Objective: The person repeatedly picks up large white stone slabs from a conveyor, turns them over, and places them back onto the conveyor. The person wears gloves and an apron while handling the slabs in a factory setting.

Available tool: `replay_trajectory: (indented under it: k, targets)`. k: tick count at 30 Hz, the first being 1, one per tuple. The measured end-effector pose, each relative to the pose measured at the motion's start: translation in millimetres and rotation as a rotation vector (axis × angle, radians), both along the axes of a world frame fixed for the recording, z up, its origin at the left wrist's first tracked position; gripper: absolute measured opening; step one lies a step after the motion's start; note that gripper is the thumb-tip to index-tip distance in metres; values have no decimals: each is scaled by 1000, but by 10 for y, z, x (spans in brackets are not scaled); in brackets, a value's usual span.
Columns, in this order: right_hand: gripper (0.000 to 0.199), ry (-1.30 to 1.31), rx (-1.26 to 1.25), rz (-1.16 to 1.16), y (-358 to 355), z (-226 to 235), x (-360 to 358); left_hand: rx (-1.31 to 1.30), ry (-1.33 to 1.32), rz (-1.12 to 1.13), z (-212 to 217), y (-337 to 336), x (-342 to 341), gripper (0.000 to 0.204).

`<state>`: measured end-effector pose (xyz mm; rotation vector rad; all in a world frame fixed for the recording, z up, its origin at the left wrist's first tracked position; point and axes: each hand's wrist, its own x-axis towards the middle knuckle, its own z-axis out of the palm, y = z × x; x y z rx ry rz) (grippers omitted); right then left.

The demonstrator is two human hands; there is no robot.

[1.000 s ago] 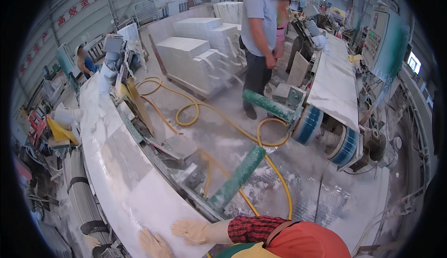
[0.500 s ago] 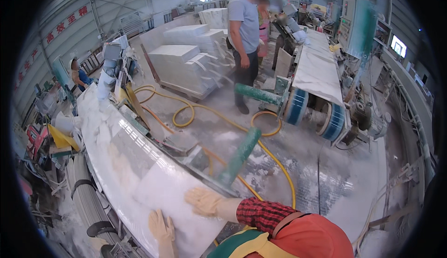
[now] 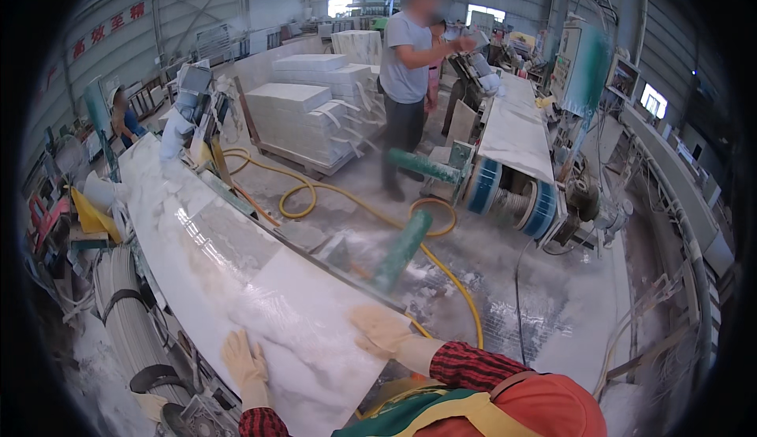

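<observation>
Both my hands wear pale yellow gloves and lie on a white veined stone slab (image 3: 307, 330), which rests on a long wet machine bed. My left hand (image 3: 244, 362) is near the slab's left edge, its fingers apart and stretched forward. Over by the right edge, my right hand (image 3: 378, 332) lies flat, slightly blurred, with its fingers extended across the surface. Neither hand holds anything. Beyond this slab, a greyer, glossy wet slab (image 3: 217, 236) lies on the same bed. My forearms are in red-and-black checked sleeves (image 3: 473, 366).
A green roller arm (image 3: 404, 248) sticks out by the bed's right side. A yellow hose (image 3: 465, 283) loops over the wet floor. Bundled grey rods (image 3: 130, 319) lie at left. A person (image 3: 406, 82) stands beyond, near stacked stone blocks (image 3: 292, 117) and another slab-carrying machine (image 3: 516, 133).
My hands are now farther apart on the slab, the left nearer its left edge and the right nearer its right edge. The view has shifted. The standing person has raised a forearm.
</observation>
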<state>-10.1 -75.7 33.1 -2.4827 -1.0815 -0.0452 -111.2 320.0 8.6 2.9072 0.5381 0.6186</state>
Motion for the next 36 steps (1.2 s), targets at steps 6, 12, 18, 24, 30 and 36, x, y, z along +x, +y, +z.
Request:
replay_trajectory:
  k: [6,12,18,24,30,36]
  targets:
    - [66,-46,-57,-319,-457,316,-27,-41,-30,8,36,-40,-45,61]
    - [79,251,76,-587,-935,-19,-352,-32,-19,5,20,-80,-75,60]
    - [82,1253,459,-619,-993,-128,-579,-41,1,9,54,-122,-76,59]
    - [64,1525,399,-385,-587,-456,-521,10,-67,-23,33,-110,-102,55]
    - [54,1458,519,-303,-562,-739,-564,66,-112,-50,-96,-87,-128,53]
    - [58,1366,546,-338,-570,-714,-668,72,-63,-23,-1,-169,-164,54]
